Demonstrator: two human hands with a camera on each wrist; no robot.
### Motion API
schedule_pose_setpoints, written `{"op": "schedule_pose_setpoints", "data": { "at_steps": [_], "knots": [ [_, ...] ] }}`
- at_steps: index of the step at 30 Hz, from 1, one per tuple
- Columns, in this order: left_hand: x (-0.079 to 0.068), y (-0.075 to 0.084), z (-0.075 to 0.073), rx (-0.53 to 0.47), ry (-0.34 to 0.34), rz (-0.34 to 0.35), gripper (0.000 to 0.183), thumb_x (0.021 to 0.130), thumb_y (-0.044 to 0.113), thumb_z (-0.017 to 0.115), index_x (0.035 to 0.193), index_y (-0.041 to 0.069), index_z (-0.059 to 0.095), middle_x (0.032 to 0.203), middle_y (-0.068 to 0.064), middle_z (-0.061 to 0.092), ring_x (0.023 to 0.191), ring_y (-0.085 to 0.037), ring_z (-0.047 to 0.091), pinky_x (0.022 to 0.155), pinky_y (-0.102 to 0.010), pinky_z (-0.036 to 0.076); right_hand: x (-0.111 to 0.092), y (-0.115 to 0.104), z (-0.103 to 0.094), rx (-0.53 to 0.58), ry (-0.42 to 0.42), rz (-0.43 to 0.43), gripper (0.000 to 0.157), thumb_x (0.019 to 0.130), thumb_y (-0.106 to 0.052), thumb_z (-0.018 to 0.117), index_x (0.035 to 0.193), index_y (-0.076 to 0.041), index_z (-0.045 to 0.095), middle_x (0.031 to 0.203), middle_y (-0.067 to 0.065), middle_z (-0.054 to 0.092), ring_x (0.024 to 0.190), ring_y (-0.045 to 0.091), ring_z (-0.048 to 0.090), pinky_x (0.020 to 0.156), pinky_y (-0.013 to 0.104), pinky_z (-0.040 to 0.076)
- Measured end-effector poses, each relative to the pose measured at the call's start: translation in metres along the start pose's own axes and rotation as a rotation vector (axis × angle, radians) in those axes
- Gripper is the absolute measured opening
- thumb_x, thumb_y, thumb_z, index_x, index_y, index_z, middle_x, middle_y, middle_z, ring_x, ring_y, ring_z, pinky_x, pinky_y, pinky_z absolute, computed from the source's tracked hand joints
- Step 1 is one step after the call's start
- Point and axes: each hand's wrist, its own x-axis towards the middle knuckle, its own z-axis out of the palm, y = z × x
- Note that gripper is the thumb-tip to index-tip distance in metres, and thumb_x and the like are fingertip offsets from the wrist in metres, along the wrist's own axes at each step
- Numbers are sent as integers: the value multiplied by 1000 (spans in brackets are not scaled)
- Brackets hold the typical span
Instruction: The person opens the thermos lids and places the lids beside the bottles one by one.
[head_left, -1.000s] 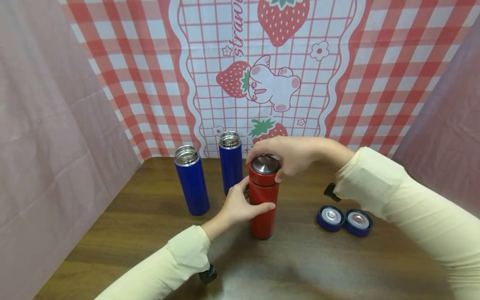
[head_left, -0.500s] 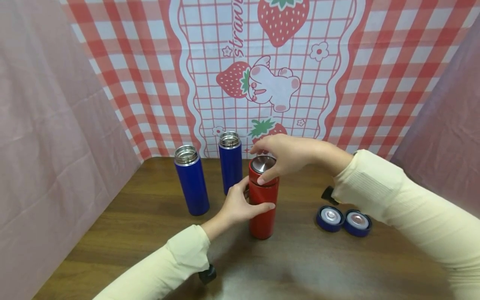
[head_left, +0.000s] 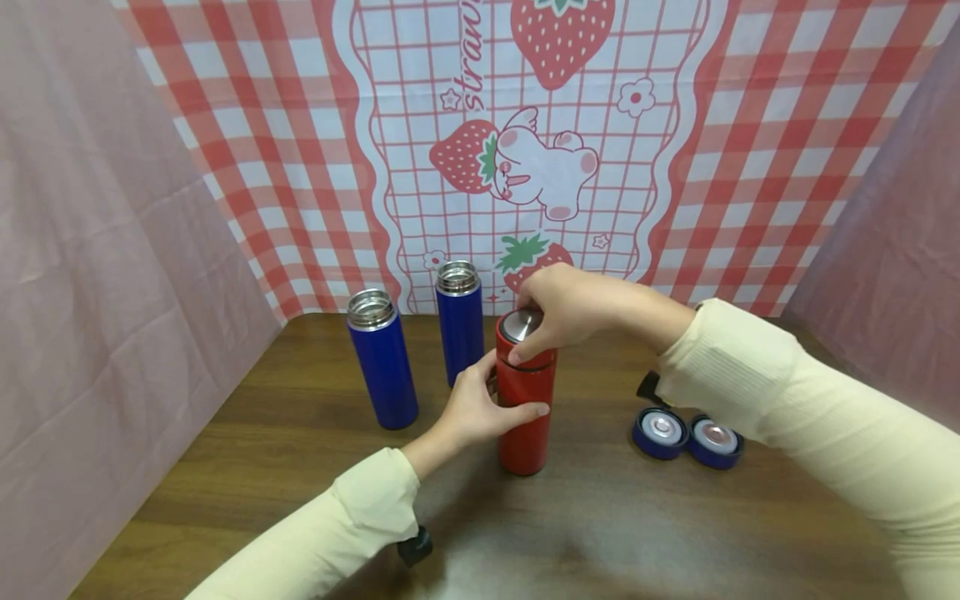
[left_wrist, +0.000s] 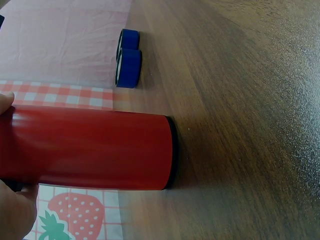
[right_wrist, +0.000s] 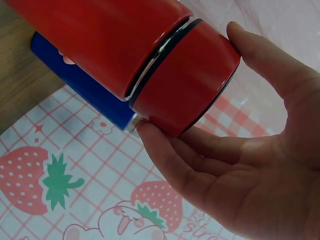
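An upright red thermos (head_left: 524,433) stands on the wooden table, its base flat on the wood in the left wrist view. My left hand (head_left: 474,410) grips its body at mid-height, thumb across the front. Around the red lid (right_wrist: 186,77) curl the fingers and thumb of my right hand (head_left: 573,308). The lid has a shiny metal top, and a narrow silver-and-dark seam shows between it and the body in the right wrist view. Left of the red thermos stand two blue thermos bottles, one nearer (head_left: 382,371) and one farther back (head_left: 461,329), both lidless with steel mouths.
Two blue lids, a left one (head_left: 660,433) and a right one (head_left: 716,442), lie side by side on the table (head_left: 645,525), inner sides up. A checked strawberry cloth (head_left: 300,192) hangs behind, with pink cloth (head_left: 112,250) at both sides.
My right hand loosened on the lid, shifted its thumb leftward round the front, and gripped the lid again. My left hand has kept its hold on the thermos body.
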Motion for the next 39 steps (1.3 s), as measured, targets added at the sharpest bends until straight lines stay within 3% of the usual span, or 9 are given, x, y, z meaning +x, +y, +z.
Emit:
{"op": "schedule_pose_setpoints", "data": {
  "at_steps": [12,29,39],
  "knots": [
    [0,-1,-1,9,3,7,59,73,21,82,125,16,55,115,-3,69,103,-16,67,89,-26,55,-1,5,-2,11,-13,-96,41,77,-24,78,111,-4,66,98,7,70,86,16,62,78,32,56],
    [-1,-2,-1,3,0,16,58,74,22,82,125,15,55,116,-3,69,102,-16,67,88,-26,55,-4,10,-4,63,-98,-139,54,79,-10,76,129,-8,55,122,11,63,107,23,62,90,42,56],
    [-2,-1,0,-2,13,41,57,73,20,82,123,11,56,113,-7,70,98,-16,68,85,-24,55,-5,25,0,190,-134,-211,65,78,1,70,138,-13,48,134,9,56,118,25,57,98,46,52]
  ]
}}
